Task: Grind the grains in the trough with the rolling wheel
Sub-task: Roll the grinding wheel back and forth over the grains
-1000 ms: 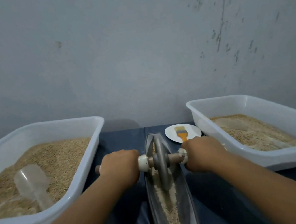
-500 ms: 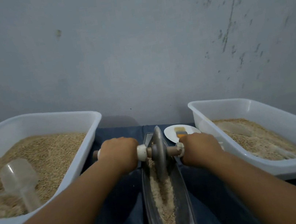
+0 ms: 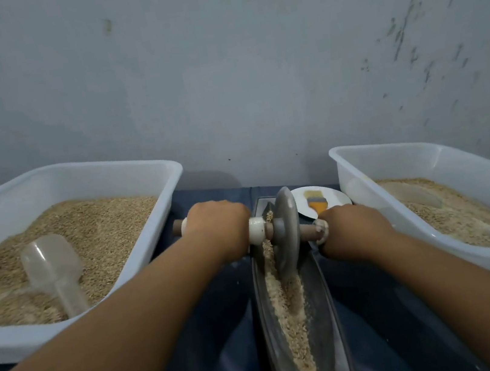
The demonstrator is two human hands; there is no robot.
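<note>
A narrow metal trough (image 3: 328, 306) runs away from me down the middle, with pale crushed grains (image 3: 288, 306) along its groove. The grey rolling wheel (image 3: 287, 230) stands in the far part of the trough, tilted a little to the right. A wooden axle with white collars passes through it. My left hand (image 3: 218, 227) is closed around the axle's left handle, and my right hand (image 3: 353, 228) grips the right handle. Both forearms reach forward on either side of the trough.
A white tub (image 3: 159, 198) of grain with a clear plastic scoop (image 3: 51, 268) sits on the left. Another white tub (image 3: 417, 156) of ground grain is on the right. A white plate (image 3: 336, 200) with an orange brush (image 3: 316, 203) lies behind the trough, near the grey wall.
The wheel has rolled away from me toward the trough's far end, both hands going with it, and it now leans slightly right. More crushed grain shows behind it.
</note>
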